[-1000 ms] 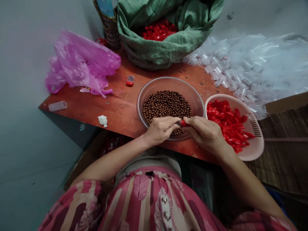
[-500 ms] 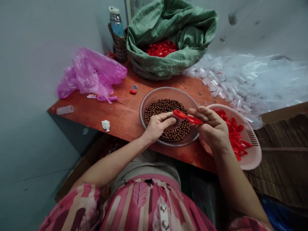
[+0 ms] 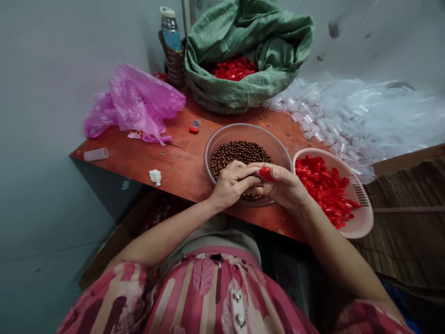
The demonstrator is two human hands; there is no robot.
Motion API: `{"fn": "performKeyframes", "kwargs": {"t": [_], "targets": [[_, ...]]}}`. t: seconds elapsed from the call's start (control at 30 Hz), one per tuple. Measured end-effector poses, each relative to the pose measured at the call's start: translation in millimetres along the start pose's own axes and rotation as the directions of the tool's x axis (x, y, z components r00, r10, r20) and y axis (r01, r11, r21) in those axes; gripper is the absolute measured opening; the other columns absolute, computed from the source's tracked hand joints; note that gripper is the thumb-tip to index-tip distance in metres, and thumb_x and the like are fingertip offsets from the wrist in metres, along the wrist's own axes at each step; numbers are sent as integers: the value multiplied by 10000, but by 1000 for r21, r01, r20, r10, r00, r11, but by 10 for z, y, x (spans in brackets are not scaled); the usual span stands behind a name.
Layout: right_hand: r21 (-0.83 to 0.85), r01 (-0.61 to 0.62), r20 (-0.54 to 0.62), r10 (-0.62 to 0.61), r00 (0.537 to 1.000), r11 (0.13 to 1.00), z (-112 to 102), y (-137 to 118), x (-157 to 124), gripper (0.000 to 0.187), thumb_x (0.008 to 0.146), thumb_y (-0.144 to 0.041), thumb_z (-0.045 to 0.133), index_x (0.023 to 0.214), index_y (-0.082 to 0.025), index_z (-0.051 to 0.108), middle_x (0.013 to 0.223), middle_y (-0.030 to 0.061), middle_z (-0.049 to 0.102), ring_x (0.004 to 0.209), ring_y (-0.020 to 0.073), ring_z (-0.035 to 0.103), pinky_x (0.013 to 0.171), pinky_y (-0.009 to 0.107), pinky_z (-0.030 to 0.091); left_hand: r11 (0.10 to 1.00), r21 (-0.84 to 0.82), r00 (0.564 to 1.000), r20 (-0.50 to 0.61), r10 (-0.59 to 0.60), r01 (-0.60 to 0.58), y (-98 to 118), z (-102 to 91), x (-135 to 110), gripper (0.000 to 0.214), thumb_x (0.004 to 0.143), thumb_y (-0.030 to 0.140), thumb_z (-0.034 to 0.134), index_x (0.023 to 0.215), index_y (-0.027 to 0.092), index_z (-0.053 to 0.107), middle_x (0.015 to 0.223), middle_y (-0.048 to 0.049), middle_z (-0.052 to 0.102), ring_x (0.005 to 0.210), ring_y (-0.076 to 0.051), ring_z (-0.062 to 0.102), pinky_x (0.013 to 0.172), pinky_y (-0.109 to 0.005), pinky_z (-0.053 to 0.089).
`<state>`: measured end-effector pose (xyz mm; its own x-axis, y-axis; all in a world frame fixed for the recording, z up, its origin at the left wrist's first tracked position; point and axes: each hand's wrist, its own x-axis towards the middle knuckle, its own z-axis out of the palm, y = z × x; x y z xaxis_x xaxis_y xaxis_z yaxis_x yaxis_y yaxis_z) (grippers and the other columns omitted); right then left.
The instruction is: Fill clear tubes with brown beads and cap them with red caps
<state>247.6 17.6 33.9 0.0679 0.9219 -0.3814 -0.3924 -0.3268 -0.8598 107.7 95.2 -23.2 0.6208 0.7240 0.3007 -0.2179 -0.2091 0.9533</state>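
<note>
Far to the L of my left hand (image 3: 231,183), a clear vial (image 3: 96,154) lies on the worktop (image 3: 167,160). A pink plastic bag (image 3: 135,104) sits beyond it, and a white scrap (image 3: 155,176) lies nearer the hand. Beyond both hands is a green sack (image 3: 243,88) w/ red pieces inside. Directly under the hands is a bowl (image 3: 222,137) of brown beads (image 3: 236,153). L hand is curled tight, fingertips pressed on the red cap (image 3: 267,174). Right hand (image 3: 283,188) is closed too, thumb and fingers pinching the same cap, so the cap sits btwn the two hands, over the bowl's near edge. Can't tell what's under the cap; fingers hide it. Just R of the right hand is a pink basket (image 3: 361,225) of red caps, w/ a heap of clear vials (image 3: 347,116) beyond it.
</note>
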Motion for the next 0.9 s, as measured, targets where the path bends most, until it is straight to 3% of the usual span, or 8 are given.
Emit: {"fn": "performKeyframes", "kwargs": {"t": [0.13,0.23,0.4,0.5,0.6,0.67,0.77,0.9], "targets": [[53,83,-131,-75,989,995,192,56,-14,258,617,-340,700,832,-197,699,910,42,721,780,200,665,749,399,608,992,112,999,-12,53,-51,114,-35,-40,201,823,257,657,989,259,771,881,-18,701,885,-167,558,928,-335,448],[39,142,-223,-130,966,989,285,130,-26,245,631,-347,679,838,-216,697,854,25,722,711,173,640,705,356,612,988,138,997,5,76,-76,168,-56,-65,206,811,251,658,983,239,770,907,-27,705,918,-171,567,930,-330,457],[-11,57,-149,-58,987,998,308,195,13,402,781,-589,607,969,-236,653,983,53,724,867,203,670,689,357,615,994,103,999,28,18,-21,39,-234,-31,269,819,298,634,1046,206,746,1056,-63,730,1023,-189,622,976,-335,462],[-56,32,-136,-40,990,998,216,95,127,459,838,-642,542,1040,-237,616,1133,88,692,964,200,673,684,344,610,992,125,994,-106,-22,35,-173,-563,130,366,822,376,618,1094,153,719,1131,-109,717,1028,-210,648,959,-350,480],[-115,70,-131,-85,988,991,11,-131,388,345,837,-493,648,1038,-215,610,1133,96,692,894,164,690,677,287,594,949,288,969,-239,-62,132,-401,-975,376,440,842,401,547,1140,109,686,1116,-129,719,980,-205,669,902,-321,503],[-142,112,-138,-132,982,983,-186,-328,655,265,825,-387,696,1000,-204,617,1066,81,711,803,130,691,657,242,577,807,521,944,-300,-134,280,-545,-1184,545,429,852,410,494,1085,120,706,1060,-118,735,966,-214,674,892,-313,499],[-102,176,-194,-193,962,979,-580,-650,1151,169,835,-313,693,928,-188,626,950,63,725,716,108,675,615,215,554,727,614,948,-260,-182,308,-794,-1376,791,424,808,424,507,949,97,737,1020,-168,737,990,-307,666,930,-402,474],[-60,178,-244,-188,951,982,-1262,-1028,1780,125,828,-269,698,880,-180,628,837,51,722,666,114,657,584,228,547,420,849,915,-163,-369,321,-1168,-1629,1125,445,822,508,450,948,192,737,1075,-100,741,1080,-322,644,937,-418,480]]}}
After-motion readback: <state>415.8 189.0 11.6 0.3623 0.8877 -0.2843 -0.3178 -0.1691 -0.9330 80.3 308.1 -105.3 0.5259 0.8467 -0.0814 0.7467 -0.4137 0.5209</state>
